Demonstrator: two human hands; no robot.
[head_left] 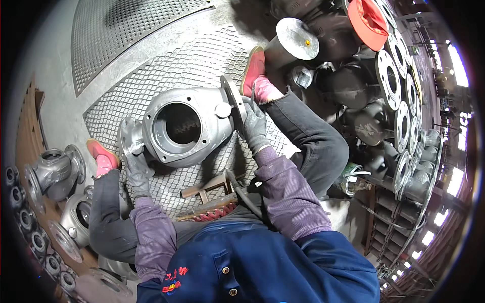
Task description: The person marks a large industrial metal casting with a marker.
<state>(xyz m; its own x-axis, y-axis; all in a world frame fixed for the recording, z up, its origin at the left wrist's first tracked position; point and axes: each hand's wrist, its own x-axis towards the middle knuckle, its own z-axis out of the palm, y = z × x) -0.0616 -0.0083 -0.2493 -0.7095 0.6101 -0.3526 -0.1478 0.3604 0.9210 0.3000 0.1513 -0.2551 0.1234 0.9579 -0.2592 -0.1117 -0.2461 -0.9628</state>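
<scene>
A grey cast-metal valve body (214, 108) lies in front of me, its wide round bore facing up and a flange at each end. My left hand (137, 174), in a grey glove, is closed on its smaller left flange (126, 136), with the fingers partly hidden beneath. At the large right flange (234, 103) is my gloved right hand (256, 123), fingers curled against the rim. A thin dark rod (253, 92) sticks up from these fingers; its lower part is hidden.
Metal mesh (212, 60) covers the floor under the valve body. A small wooden frame (204, 192) lies between my legs. More valve bodies (58, 171) stand at left. Dark castings and stacked flanges (390, 81) crowd the right, with a red cap (368, 25) on top.
</scene>
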